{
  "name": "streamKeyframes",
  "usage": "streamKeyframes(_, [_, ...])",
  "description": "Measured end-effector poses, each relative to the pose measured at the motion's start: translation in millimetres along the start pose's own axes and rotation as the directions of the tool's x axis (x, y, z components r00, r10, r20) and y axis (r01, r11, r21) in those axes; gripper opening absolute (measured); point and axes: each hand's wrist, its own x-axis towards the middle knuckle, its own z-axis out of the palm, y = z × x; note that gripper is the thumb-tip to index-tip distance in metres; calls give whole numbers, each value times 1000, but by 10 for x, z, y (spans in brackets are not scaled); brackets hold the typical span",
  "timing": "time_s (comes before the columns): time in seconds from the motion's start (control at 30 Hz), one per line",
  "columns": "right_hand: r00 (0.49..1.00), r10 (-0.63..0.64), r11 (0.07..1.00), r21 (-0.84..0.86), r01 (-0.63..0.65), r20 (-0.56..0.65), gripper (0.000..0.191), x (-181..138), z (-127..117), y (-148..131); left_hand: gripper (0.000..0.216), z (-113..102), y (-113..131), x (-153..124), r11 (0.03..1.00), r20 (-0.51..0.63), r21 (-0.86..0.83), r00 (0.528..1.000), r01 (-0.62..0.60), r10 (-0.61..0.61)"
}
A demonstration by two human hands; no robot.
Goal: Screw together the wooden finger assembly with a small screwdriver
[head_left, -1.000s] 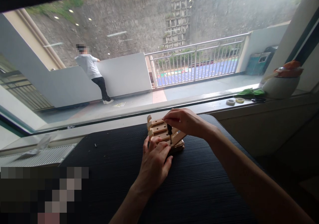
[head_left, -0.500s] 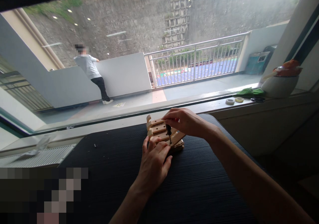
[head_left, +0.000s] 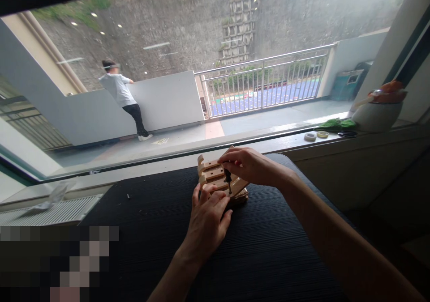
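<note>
A slatted wooden piece (head_left: 215, 174) with dark holes in its slats and rounded pale ends lies near the far edge of the black table. My left hand (head_left: 208, 212) grips its near side, fingers over the wood and thumb toward me. From above, my right hand (head_left: 247, 163) pinches the top of a small dark-handled screwdriver (head_left: 228, 175). The screwdriver stands nearly upright, its tip against the nearest slat beside my left fingertips. Under the slats, on the right, a rough brown layered edge (head_left: 242, 197) shows. My right fingers hide part of the handle.
A small screw-like bit (head_left: 128, 196) lies on the black table (head_left: 151, 230). On the windowsill are tape rolls (head_left: 310, 137), a green cloth (head_left: 336, 123) and a white pot (head_left: 379, 114). A clear plastic bag (head_left: 55, 197) is at left. Outside the window stands a person (head_left: 121, 91).
My right fingers have shifted a little around the top of the screwdriver, which keeps its place on the slat. My left hand and the wooden piece look unmoved.
</note>
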Motion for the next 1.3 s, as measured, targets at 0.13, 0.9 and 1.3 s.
streamKeyframes(0.13, [1000,-15,1000,12,15,3,25,22,22,13,22,-2,5,5,1000,2,-6,1000,2,-2])
streamKeyframes(0.9, [999,13,998,-57,-16,-48,27,44,70,13,23,1,0,1,1000,7,1,1000,2,-2])
streamKeyframes(1.3, [1000,-21,998,-58,19,-22,26,19,26,-14,24,11,-3,-5,1000,0,3,1000,-3,3])
